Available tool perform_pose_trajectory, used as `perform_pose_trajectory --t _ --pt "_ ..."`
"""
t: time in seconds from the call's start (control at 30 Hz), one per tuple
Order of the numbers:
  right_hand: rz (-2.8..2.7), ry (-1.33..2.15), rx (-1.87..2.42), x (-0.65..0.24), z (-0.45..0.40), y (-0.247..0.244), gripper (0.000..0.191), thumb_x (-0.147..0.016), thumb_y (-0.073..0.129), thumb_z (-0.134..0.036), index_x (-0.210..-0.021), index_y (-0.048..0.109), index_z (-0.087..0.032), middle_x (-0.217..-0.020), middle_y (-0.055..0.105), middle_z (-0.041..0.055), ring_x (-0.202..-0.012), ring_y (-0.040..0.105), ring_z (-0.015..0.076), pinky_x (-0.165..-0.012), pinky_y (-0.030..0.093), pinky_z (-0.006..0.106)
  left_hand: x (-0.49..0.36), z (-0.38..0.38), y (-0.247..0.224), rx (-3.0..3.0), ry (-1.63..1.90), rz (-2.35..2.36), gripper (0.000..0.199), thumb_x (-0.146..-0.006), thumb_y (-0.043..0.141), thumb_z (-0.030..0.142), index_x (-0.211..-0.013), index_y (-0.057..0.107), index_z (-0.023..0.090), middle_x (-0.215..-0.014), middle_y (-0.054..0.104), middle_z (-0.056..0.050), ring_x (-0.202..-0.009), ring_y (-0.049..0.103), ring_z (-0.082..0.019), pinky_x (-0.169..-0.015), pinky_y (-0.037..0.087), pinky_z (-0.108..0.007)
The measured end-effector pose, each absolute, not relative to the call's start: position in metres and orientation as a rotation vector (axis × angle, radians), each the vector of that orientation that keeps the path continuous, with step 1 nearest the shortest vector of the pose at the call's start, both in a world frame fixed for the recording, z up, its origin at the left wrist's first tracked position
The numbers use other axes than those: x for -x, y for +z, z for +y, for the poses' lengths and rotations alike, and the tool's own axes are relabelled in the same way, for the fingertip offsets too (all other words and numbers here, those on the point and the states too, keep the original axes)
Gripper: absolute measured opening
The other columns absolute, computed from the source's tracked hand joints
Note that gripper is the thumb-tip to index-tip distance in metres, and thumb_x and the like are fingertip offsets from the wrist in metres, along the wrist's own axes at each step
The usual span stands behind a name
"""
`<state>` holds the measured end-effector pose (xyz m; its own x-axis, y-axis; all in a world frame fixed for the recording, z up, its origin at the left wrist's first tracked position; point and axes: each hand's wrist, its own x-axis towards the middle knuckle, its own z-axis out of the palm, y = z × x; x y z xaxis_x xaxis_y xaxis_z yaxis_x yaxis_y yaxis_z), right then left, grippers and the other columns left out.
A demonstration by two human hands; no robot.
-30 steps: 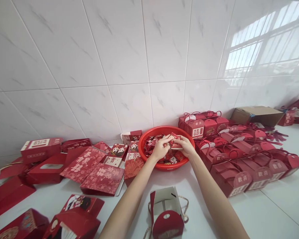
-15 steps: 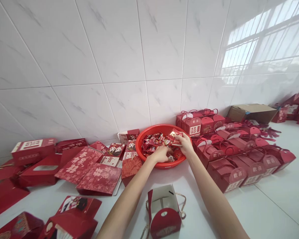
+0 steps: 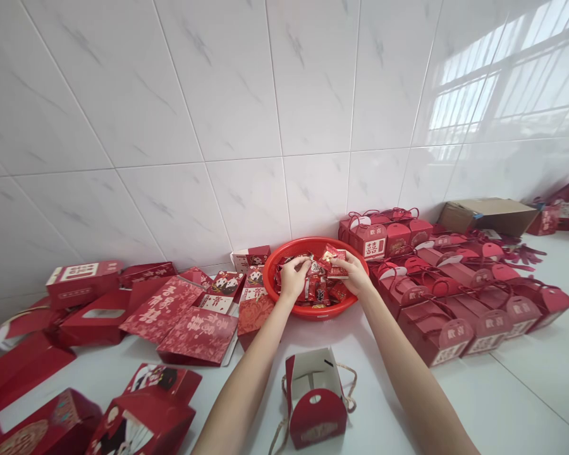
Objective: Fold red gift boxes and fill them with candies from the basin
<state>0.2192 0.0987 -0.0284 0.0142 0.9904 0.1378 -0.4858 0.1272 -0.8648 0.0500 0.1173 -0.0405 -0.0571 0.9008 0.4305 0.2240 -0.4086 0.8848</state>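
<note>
A red plastic basket point(image 3: 320, 313) stands by the wall and holds many wrapped candies point(image 3: 318, 289). My left hand point(image 3: 296, 275) is over its left part, thumb and fingers pinched together; what they hold, if anything, is too small to tell. In my right hand point(image 3: 353, 273), at the basket's right side, are red wrapped packets point(image 3: 337, 264). Between my forearms an open red box point(image 3: 317, 407) with a pale inside and rope handles stands on the white surface.
Closed red boxes point(image 3: 436, 332) with cord handles stand in rows at the right, a brown carton point(image 3: 488, 215) behind them. Flat and part-folded red boxes point(image 3: 199, 335) cover the left. More boxes point(image 3: 142, 420) lie front left. A tiled wall point(image 3: 237, 202) rises behind.
My left hand has lifted from the candies and moved up and slightly left, its fingers now pinched. My right hand still holds packets. The view has shifted slightly left.
</note>
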Motion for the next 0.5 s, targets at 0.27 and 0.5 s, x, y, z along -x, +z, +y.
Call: perform_pose_trajectory --t 0.27,0.5 --pt "-1.037 1.247 0.701 -0.221 0.083 -0.007 0.043 -0.055 0.087 -0.029 -0.091 0.066 -0.019 -0.087 0.074 0.0011 -0.078 0.068 0.019 -0.069 0.058 0.031 -0.052 0.102 -0.024 -1.488 1.553 1.047 0.034 -0.084 0.062 0.045 -0.101 0.073 0.018 -0.104 0.076 -0.009 -0.097 0.07 -0.024 -0.091 0.054 -0.039" --pt "-1.741 1.059 0.638 -0.245 0.021 0.049 0.031 -0.077 0.077 -0.032 -0.101 0.065 -0.018 -0.096 0.071 0.0041 -0.088 0.066 0.0192 -0.079 0.056 0.031 -0.014 0.031 -0.001 -1.627 1.184 0.989 0.031 -0.077 0.072 0.047 -0.07 0.07 0.017 -0.082 0.071 -0.004 -0.082 0.066 -0.021 -0.083 0.053 -0.033"
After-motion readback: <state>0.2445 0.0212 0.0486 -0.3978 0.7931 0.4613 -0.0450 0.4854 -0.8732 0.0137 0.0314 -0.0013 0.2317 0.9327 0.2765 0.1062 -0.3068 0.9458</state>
